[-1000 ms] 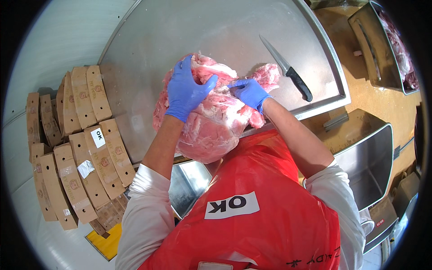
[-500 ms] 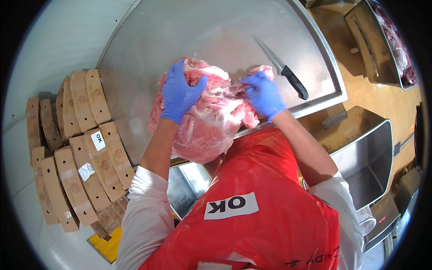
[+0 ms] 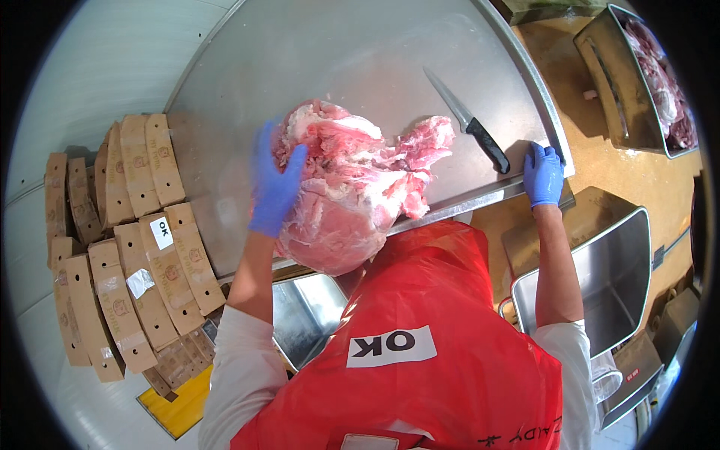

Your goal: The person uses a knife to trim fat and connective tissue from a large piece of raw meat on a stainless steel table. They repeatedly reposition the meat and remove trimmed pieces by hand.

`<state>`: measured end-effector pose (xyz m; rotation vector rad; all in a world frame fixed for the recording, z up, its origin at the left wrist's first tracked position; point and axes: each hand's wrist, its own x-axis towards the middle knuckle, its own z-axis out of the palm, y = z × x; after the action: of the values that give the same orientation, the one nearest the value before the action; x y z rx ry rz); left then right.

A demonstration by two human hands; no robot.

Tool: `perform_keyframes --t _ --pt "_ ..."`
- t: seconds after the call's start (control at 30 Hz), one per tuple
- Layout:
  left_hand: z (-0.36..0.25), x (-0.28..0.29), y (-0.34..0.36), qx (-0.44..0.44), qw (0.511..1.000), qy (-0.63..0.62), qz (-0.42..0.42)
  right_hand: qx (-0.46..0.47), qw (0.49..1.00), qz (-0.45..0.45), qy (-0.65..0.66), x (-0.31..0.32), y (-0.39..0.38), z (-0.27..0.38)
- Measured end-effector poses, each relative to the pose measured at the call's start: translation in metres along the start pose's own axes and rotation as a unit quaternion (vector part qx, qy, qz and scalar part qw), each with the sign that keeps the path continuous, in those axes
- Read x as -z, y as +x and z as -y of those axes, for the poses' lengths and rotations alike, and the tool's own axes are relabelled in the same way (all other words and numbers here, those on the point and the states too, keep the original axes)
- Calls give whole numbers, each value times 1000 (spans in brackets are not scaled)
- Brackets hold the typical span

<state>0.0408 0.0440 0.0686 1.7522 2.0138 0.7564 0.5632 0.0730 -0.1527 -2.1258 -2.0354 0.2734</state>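
While my left hand [image 3: 276, 184] in its blue glove lies flat, fingers spread, against the left side of the big raw meat cut [image 3: 349, 184], that cut sits at the near edge of the steel table [image 3: 330, 52], overhanging it slightly. My right hand [image 3: 543, 174], also gloved, is off the meat and grips the table's near right corner, just beside the black-handled knife [image 3: 471, 124] lying flat on the steel. Folded cardboard boxes [image 3: 120, 240] stacked to the left, steel bin [image 3: 600, 277] to the right.

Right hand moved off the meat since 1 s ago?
Yes. The right hand left the meat and went right, now at the steel table edge past the knife.
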Motion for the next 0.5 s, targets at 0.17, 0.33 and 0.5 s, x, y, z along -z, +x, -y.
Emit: perform_keyframes --t 0.17,0.33,0.5 --pt "18 33 -54 125 987 -62 -85 21 987 -49 151 19 5 10" --pt "57 27 -88 133 984 19 -118 81 982 18 167 21 8 69" --pt "45 24 -82 170 977 -21 -125 44 988 100 112 -7 21 97"
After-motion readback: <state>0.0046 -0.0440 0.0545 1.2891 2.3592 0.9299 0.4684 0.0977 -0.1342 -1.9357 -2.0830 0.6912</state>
